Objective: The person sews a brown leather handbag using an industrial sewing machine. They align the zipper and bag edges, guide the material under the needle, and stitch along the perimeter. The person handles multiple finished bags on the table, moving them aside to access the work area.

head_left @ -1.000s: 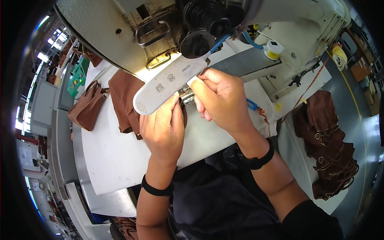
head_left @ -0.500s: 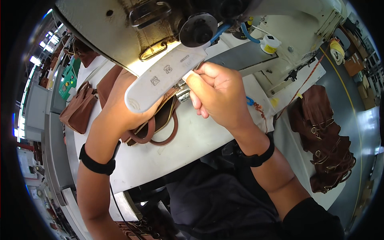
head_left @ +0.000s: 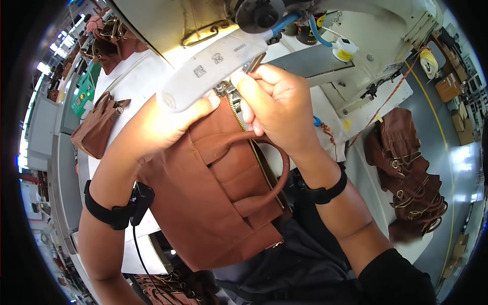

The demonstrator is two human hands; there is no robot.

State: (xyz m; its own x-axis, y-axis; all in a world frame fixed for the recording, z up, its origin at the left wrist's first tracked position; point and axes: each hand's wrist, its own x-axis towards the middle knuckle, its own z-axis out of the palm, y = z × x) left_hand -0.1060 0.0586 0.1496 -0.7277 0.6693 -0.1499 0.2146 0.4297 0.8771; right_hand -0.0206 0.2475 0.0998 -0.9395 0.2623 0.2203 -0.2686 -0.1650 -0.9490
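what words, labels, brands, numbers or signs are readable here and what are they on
Nothing reads clearly enough to quote.
Long white rounded machine plate: small dark marks, too small to read.
Small white plastic bottle: yellow label, blurred.
Black cylindrical container: yellow print, partly hidden, unreadable.

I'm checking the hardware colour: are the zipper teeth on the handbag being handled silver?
No, the zipper teeth along the opening of the brown handbag are gold-coloured.

A head-worn fisheye looks down on the hands [head_left: 280, 104] from nearby
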